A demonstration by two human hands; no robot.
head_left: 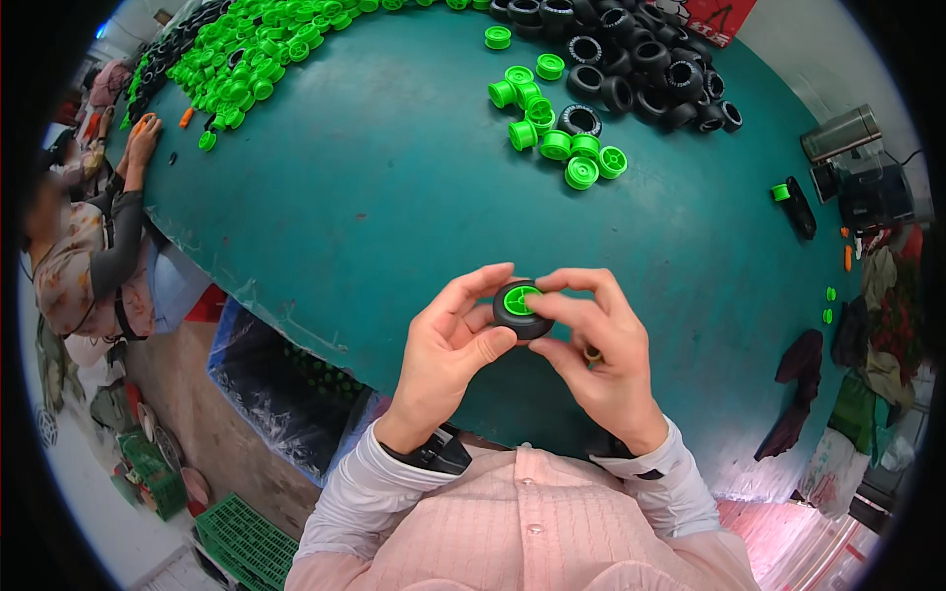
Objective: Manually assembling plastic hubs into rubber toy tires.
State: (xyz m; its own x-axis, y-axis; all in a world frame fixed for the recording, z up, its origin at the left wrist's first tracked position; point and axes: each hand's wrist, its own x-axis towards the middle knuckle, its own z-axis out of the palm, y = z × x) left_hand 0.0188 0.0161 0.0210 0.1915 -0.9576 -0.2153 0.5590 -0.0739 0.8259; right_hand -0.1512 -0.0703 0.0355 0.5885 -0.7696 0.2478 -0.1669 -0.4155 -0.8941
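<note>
Your left hand (445, 353) and right hand (609, 347) pinch the tyre (519, 326) over the table (325, 227), a right finger on its green wheel (516, 300) — likely light, soft rubber, stiff plastic — hold the tread

One wheel (520, 311) at centre; about a dozen loose green hubs (539, 111) towards one o'clock (overlaps blur the count), over twenty black tyres (650, 65) there too; two small green pieces (831, 294) at three o'clock.

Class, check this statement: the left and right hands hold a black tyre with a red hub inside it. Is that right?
Not quite: the head view shows the hub is green, not red. The left hand and right hand do hold the black tyre.
</note>
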